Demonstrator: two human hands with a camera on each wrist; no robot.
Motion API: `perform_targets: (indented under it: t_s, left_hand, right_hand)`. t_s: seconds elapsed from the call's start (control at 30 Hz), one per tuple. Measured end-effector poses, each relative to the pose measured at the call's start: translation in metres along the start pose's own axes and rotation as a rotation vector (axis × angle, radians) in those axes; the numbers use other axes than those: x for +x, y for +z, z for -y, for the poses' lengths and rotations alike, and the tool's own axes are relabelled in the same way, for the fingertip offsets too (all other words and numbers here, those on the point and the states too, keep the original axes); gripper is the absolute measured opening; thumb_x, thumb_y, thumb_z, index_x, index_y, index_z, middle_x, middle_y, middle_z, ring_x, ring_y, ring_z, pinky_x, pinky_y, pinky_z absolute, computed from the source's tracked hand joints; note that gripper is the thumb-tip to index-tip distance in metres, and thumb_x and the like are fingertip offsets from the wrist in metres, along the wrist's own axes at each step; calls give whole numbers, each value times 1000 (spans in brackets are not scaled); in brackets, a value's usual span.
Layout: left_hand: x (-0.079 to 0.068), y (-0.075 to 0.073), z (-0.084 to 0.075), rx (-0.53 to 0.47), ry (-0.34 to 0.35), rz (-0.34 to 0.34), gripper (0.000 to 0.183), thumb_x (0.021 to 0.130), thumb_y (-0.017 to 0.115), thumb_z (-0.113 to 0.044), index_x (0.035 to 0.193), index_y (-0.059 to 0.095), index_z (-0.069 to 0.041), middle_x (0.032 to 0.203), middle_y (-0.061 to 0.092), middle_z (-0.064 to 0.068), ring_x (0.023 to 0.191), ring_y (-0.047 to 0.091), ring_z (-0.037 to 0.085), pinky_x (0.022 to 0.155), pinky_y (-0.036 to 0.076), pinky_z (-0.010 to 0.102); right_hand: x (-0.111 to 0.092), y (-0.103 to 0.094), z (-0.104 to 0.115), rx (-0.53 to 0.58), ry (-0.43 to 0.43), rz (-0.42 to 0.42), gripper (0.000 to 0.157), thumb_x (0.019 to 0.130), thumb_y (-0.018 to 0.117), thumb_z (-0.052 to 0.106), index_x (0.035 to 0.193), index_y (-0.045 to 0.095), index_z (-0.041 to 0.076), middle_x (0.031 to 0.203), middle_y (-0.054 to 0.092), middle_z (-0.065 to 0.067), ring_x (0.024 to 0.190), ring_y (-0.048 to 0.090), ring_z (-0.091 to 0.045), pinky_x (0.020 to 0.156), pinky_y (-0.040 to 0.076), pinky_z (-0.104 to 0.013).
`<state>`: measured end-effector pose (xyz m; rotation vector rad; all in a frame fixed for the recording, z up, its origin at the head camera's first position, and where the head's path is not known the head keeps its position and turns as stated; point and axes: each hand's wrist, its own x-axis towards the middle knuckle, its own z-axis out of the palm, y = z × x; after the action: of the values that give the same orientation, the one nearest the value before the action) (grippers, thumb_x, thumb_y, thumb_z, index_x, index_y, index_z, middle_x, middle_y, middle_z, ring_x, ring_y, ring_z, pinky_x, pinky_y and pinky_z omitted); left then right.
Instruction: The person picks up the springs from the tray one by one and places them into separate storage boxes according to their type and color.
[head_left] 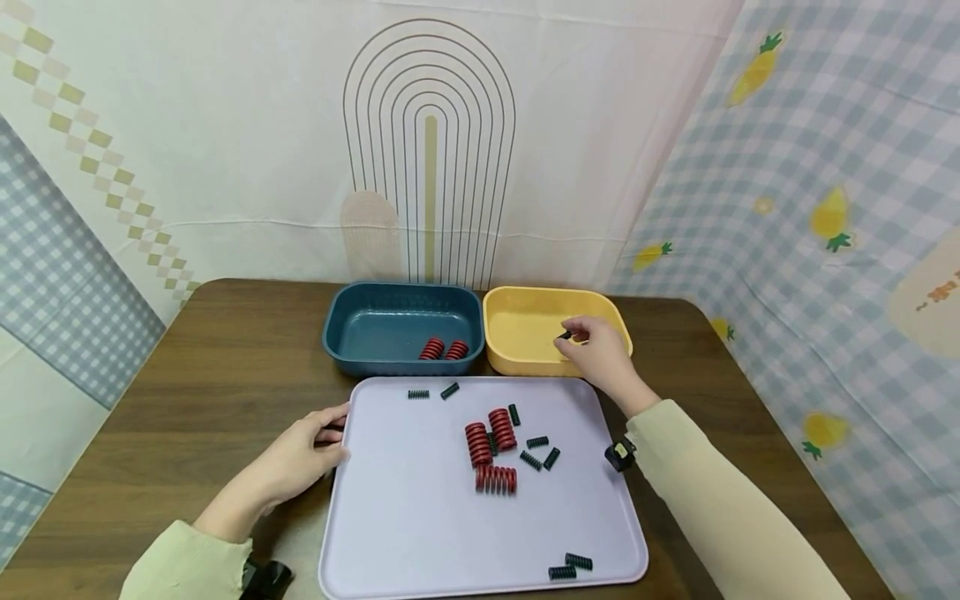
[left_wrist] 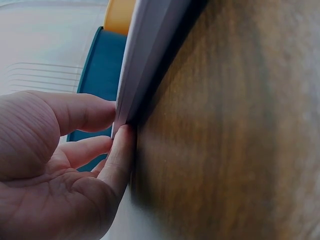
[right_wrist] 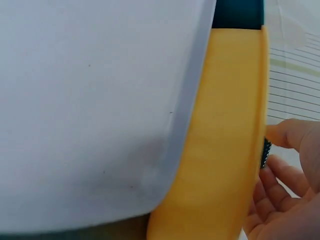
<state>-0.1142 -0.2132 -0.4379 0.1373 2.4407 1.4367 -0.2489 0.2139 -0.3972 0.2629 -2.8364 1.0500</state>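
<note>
Dark spring: one, pinched between right hand's thumb and fingertips, over the yellow bin. Probably light, stiff, not fragile; round, so apt to roll; best taken across its coils at mid-length.
Red springs: three on the tray, two in the blue bin; thicker, likely heavier.
Left hand: gripping the tray's left rim.
Surface: brown wood-grain table.
Room: patterned cloth behind and to both sides.
</note>
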Motion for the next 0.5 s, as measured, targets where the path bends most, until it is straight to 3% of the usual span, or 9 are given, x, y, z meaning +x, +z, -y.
perform_targets:
  t_s: [0.23, 0.5]
  left_hand:
    - [0, -1, 1, -16, -6, -3, 62, 90, 60, -2, 148, 36, -1, 136, 44, 19, 117, 51, 29, 87, 49, 31]
    - [0, -1, 0, -17, -8, -4, 63, 90, 61, -2, 148, 36, 0, 135, 44, 19, 116, 51, 29, 85, 49, 30]
  right_hand:
    - [10, 12, -5, -27, 95, 22, 39, 90, 68, 22, 121, 63, -1, 111, 61, -16, 98, 55, -29, 84, 47, -43]
    - [12, 15, -6, -32, 121, 31, 40, 91, 66, 23, 123, 62, 0, 111, 61, -15, 99, 55, -28, 83, 47, -43]
